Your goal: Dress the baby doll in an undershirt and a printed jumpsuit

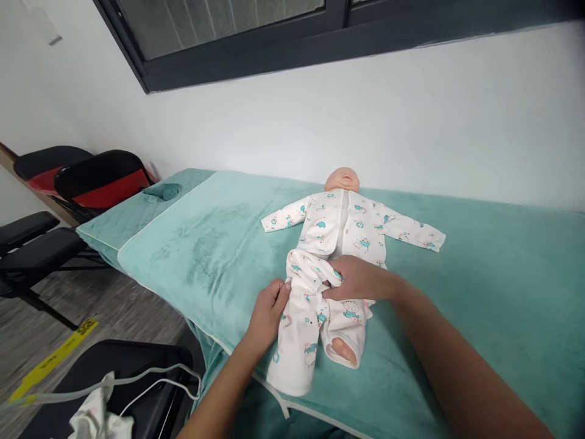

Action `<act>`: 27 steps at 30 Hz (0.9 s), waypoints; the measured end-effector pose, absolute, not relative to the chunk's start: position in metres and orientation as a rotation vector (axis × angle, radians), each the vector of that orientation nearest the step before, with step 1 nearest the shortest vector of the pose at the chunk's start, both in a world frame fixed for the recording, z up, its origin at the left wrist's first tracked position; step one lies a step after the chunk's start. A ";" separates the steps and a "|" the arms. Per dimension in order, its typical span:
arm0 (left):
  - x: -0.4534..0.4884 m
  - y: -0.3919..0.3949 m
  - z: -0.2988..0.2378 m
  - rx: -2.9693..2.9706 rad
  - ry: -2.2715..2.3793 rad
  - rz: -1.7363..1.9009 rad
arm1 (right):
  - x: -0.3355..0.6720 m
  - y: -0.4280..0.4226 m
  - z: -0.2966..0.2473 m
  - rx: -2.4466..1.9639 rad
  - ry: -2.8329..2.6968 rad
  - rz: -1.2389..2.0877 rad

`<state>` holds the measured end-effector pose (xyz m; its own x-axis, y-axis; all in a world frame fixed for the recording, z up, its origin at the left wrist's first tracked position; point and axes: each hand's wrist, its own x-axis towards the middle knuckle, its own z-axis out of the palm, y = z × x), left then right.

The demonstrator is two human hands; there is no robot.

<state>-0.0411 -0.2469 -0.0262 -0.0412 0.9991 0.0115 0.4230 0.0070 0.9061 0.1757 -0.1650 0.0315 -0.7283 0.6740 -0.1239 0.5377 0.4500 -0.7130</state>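
A baby doll lies on its back on a green massage table, its head toward the wall. It wears a white printed jacket with the sleeves spread out and the front parted in the middle. White printed pants cover its legs; a bit of foot shows in one leg opening, while the other leg opening shows none. My left hand pinches the outer edge of the pants at the left leg. My right hand grips bunched pants fabric near the waist, its fingertips partly hidden in the cloth.
The green plush cover spreads over the table, which has a face hole at its far left end. Black folding chairs stand at left. On a black seat in front lie a white cloth and pale cables.
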 end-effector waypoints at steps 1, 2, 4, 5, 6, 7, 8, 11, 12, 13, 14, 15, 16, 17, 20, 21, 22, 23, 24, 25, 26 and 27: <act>-0.041 -0.239 -0.027 1.543 1.585 1.015 | 0.176 -0.165 0.032 -1.046 -2.510 1.112; -0.040 -0.231 -0.028 1.579 1.607 1.021 | 0.175 -0.165 0.031 -1.031 -2.497 1.088; -0.038 -0.217 -0.031 1.634 1.639 1.035 | 0.174 -0.164 0.030 -1.014 -2.476 1.050; -0.037 -0.211 -0.032 1.651 1.650 1.048 | 0.174 -0.164 0.030 -1.016 -2.467 1.030; -0.036 -0.207 -0.033 1.663 1.657 1.065 | 0.174 -0.163 0.029 -1.030 -2.458 1.007; -0.034 -0.203 -0.034 1.673 1.665 1.083 | 0.173 -0.163 0.028 -1.047 -2.445 0.986; -0.033 -0.202 -0.035 1.683 1.672 1.098 | 0.172 -0.163 0.027 -1.061 -2.426 0.970; -0.029 -0.204 -0.037 1.689 1.691 1.121 | 0.171 -0.162 0.026 -1.098 -2.352 0.945; -0.029 -0.206 -0.037 1.672 1.685 1.127 | 0.170 -0.161 0.025 -1.115 -2.332 0.942; -0.029 -0.209 -0.037 1.643 1.671 1.133 | 0.170 -0.161 0.025 -1.136 -2.318 0.937; -0.030 -0.213 -0.036 1.604 1.654 1.139 | 0.170 -0.161 0.025 -1.157 -2.309 0.931; -0.031 -0.216 -0.035 1.557 1.632 1.142 | 0.170 -0.160 0.025 -1.176 -2.303 0.925; -0.032 -0.220 -0.034 1.500 1.604 1.144 | 0.171 -0.160 0.024 -1.188 -2.295 0.923; -0.034 -0.225 -0.033 1.432 1.568 1.145 | 0.171 -0.160 0.024 -1.195 -2.280 0.927; -0.041 -0.238 -0.026 1.204 1.415 1.141 | 0.173 -0.159 0.024 -1.204 -2.195 0.978; -0.042 -0.242 -0.022 1.146 1.371 1.122 | 0.174 -0.159 0.024 -1.208 -2.168 0.996; -0.043 -0.245 -0.017 1.105 1.345 1.096 | 0.174 -0.159 0.025 -1.210 -2.149 1.008; -0.042 -0.248 -0.012 1.083 1.339 1.062 | 0.174 -0.159 0.025 -1.213 -2.138 1.014; -0.041 -0.249 -0.005 1.072 1.345 1.025 | 0.174 -0.159 0.026 -1.218 -2.133 1.014; -0.040 -0.249 0.001 1.069 1.352 0.987 | 0.174 -0.160 0.026 -1.224 -2.131 1.010; -0.037 -0.249 0.008 1.074 1.351 0.955 | 0.174 -0.160 0.026 -1.229 -2.129 1.006; -0.034 -0.247 0.014 1.089 1.336 0.926 | 0.174 -0.161 0.026 -1.231 -2.129 1.004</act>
<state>-0.0344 -0.2472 0.0139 0.0501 0.9615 -0.2701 0.0850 0.2653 0.9604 0.1743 -0.1606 0.0260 -0.4797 0.8763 0.0435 0.5237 0.3258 -0.7871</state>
